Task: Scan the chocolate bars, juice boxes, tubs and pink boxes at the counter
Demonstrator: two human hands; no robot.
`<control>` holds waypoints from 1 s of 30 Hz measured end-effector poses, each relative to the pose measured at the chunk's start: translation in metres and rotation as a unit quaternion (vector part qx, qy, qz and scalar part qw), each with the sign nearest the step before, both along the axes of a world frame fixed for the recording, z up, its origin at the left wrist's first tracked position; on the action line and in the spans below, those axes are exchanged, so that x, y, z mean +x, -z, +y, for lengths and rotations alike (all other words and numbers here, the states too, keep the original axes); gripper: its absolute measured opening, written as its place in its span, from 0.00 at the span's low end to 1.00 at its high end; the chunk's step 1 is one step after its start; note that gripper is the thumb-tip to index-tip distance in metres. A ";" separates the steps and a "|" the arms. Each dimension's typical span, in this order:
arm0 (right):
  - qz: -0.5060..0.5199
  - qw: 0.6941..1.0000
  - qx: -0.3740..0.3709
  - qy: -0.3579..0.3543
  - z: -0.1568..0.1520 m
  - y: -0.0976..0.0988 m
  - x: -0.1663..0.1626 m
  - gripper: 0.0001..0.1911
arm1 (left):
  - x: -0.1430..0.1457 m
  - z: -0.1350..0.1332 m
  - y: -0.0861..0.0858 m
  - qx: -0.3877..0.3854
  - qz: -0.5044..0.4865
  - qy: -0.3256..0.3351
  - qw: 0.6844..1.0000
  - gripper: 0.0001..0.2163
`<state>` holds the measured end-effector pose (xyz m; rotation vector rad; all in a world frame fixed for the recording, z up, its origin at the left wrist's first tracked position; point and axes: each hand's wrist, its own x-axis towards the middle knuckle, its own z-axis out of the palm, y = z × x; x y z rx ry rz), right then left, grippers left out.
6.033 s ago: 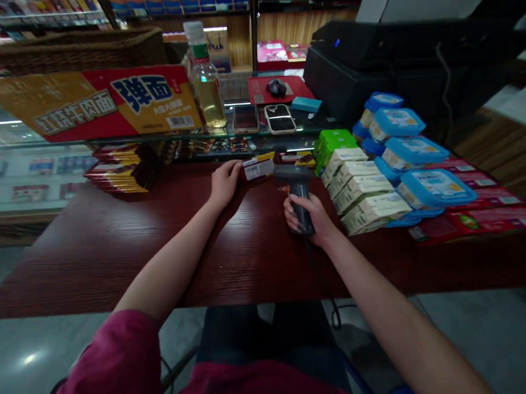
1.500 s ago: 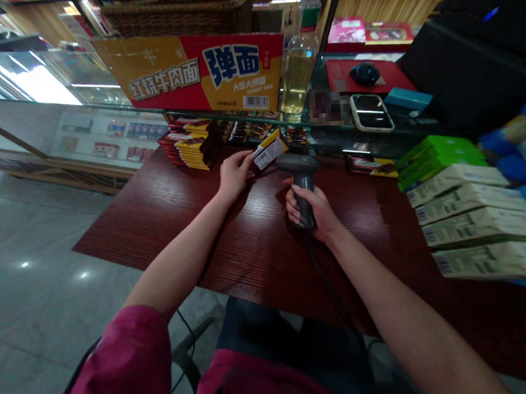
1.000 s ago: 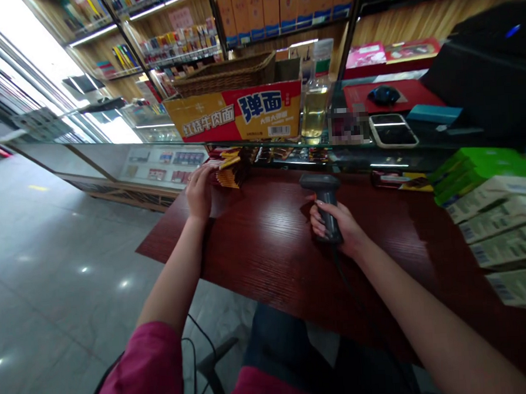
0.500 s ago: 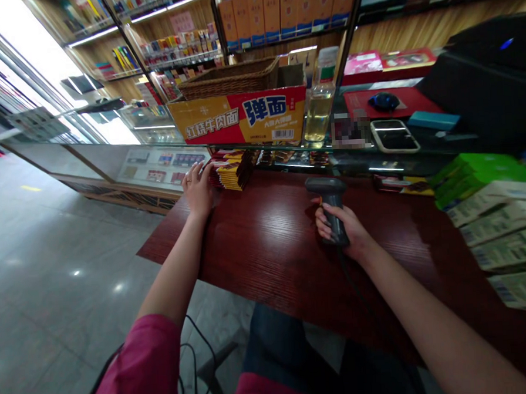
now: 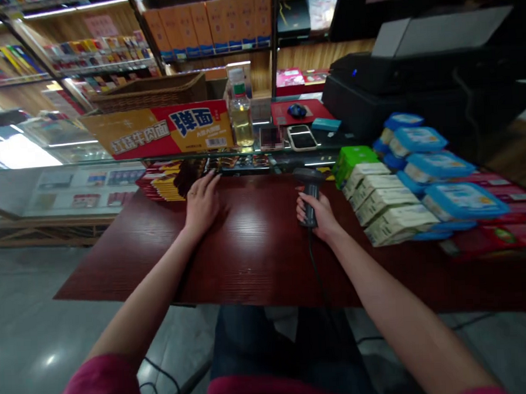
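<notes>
My right hand (image 5: pixel 320 213) is wrapped round the handle of a dark barcode scanner (image 5: pixel 309 177), held upright above the brown tabletop (image 5: pixel 256 244). Its cable hangs down toward the front edge. My left hand (image 5: pixel 203 203) rests at the tabletop's back left part, palm down, fingers stretched forward and holding nothing that shows. Just left of its fingers stands a stack of red and yellow packets (image 5: pixel 163 184).
A noodle carton (image 5: pixel 171 131) and a bottle of pale yellow liquid (image 5: pixel 242 119) stand on the glass counter behind, near a phone (image 5: pixel 301 137). At right are stacked pale boxes (image 5: pixel 384 205), green packs (image 5: pixel 353 160), blue-lidded tubs (image 5: pixel 463 199) and red boxes (image 5: pixel 512 237).
My view has turned right, bringing the tubs and red boxes into sight. My left hand has come off the packet stack to its right side. The scanner stays in my right hand.
</notes>
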<state>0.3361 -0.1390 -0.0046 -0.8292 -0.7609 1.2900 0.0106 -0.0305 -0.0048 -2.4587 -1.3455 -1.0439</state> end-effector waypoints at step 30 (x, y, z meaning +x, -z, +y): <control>0.014 0.998 -0.009 -0.068 -0.048 -0.015 0.033 0.22 | 0.187 0.026 0.015 -0.225 -0.236 0.087 0.941 0.14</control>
